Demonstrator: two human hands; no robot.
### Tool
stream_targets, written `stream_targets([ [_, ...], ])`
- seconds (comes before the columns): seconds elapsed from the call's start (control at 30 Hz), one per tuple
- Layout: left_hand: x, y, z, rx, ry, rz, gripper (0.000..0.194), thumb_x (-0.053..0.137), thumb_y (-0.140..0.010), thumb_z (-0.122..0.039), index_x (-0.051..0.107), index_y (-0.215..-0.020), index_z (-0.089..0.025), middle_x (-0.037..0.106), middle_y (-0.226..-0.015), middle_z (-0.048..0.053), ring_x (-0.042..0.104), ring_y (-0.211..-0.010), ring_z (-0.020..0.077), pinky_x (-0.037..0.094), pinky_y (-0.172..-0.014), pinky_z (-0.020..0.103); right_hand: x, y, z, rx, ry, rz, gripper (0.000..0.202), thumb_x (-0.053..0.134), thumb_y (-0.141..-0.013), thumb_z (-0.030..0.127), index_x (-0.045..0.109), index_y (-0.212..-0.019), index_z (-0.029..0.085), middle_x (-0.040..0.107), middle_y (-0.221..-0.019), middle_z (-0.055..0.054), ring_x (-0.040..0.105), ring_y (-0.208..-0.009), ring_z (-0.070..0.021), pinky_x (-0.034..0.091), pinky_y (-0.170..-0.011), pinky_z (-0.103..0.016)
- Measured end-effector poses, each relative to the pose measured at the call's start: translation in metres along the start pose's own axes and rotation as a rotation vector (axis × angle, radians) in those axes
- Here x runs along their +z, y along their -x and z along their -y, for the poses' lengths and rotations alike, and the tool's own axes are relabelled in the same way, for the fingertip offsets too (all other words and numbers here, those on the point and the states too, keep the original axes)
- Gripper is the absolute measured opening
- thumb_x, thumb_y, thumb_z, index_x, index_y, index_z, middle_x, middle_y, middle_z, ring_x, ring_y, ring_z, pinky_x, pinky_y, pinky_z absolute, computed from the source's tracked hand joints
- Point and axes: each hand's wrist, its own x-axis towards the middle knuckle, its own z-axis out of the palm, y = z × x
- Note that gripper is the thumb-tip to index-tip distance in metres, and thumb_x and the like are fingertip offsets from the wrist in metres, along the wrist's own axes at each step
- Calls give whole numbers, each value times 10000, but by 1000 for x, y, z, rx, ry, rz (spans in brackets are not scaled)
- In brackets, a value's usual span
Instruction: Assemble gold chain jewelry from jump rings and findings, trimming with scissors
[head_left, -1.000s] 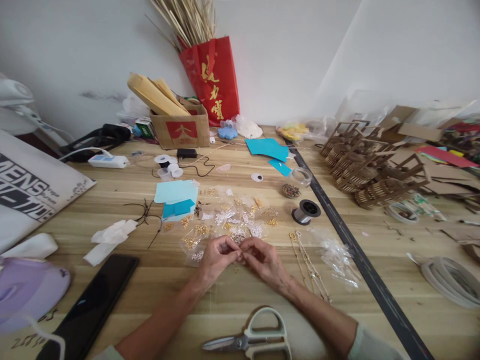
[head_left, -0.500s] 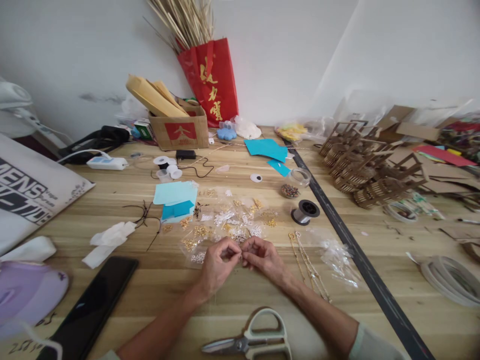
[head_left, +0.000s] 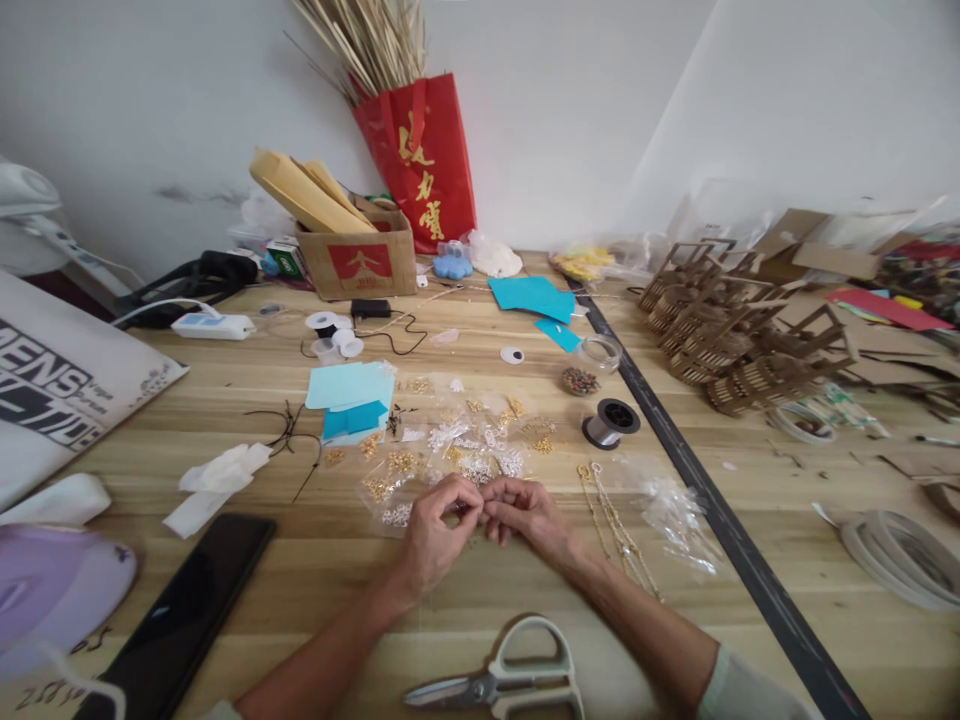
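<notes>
My left hand (head_left: 442, 530) and my right hand (head_left: 526, 518) meet fingertip to fingertip just above the table. Both are closed in a pinch, thumb against forefinger. Whatever sits between the fingertips is too small to make out. Right behind the hands lie small clear bags of gold and silver jewellery findings (head_left: 480, 462). Gold and silver chains (head_left: 619, 530) lie to the right of my right hand, beside crumpled clear plastic bags (head_left: 679, 525). Nearer to me, below the hands, rest scissors (head_left: 517, 672) with pale handles.
A wire spool (head_left: 611, 425) and a tub of beads (head_left: 580, 381) stand at right centre. Small wooden baskets (head_left: 739, 330) crowd the right back. A black phone (head_left: 184, 610) lies at left. Blue paper pieces (head_left: 349, 385), a cardboard box (head_left: 356, 262) and a red bag (head_left: 420, 160) are farther back.
Almost nothing differs. The fingers of my right hand have shifted slightly, while both hands stay pinched together in the same place.
</notes>
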Motion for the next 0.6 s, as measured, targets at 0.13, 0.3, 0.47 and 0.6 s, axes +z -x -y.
stream_targets([
  [0.13, 0, 1, 3, 85, -32, -9, 134, 593, -729, -74, 575, -644, -175, 606, -712, 34, 601, -690, 157, 494, -627, 241, 0, 0, 1, -15, 19, 7, 308, 729, -720, 412, 649, -797, 124, 652, -622, 1, 580, -473, -81, 467, -446, -178],
  [0.3, 1, 1, 4, 205, -38, -33, 158, 571, -736, -27, 576, -653, -162, 606, -686, 25, 593, -664, 138, 483, -603, 224, 1, 0, -1, -23, 42, -13, 314, 720, -726, 430, 626, -752, 132, 653, -624, -1, 576, -472, -80, 470, -441, -177],
  [0.47, 0, -1, 2, 178, -27, -49, 159, 570, -724, -16, 584, -643, -153, 615, -684, 29, 602, -662, 138, 483, -589, 216, 2, 0, -1, -46, 50, -34, 309, 714, -730, 434, 617, -746, 142, 639, -618, 6, 556, -463, -75, 456, -439, -178],
  [0.6, -1, -1, -2, 70, 22, -54, 142, 577, -721, -37, 592, -635, -149, 636, -703, 34, 617, -675, 139, 491, -598, 213, 2, 1, 1, -56, 71, -37, 312, 701, -738, 443, 604, -736, 146, 630, -618, 6, 545, -460, -77, 452, -453, -190],
])
